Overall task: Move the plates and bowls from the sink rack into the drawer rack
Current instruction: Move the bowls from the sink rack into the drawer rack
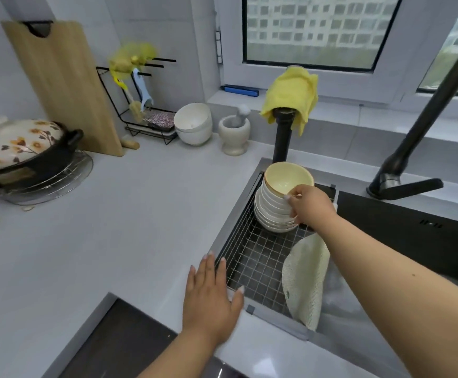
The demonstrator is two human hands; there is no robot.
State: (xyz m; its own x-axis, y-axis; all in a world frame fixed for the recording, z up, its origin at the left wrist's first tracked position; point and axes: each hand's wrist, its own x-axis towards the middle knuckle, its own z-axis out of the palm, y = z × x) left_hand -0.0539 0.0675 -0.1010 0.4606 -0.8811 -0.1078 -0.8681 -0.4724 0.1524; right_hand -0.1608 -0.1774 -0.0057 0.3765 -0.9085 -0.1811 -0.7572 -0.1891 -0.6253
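Note:
A tilted stack of several white bowls and plates leans at the far end of the wire sink rack. The top bowl is pale yellow inside. My right hand reaches across the rack and grips the near side of the stack, fingers curled round the rims. My left hand lies flat with straight fingers on the counter edge at the rack's near left corner. The drawer rack is not in view.
A pale dishcloth hangs over the rack's right side. The black tap and a post draped with a yellow cloth stand behind the sink. White bowls, a mortar, a cutting board and a floral pot sit on the counter.

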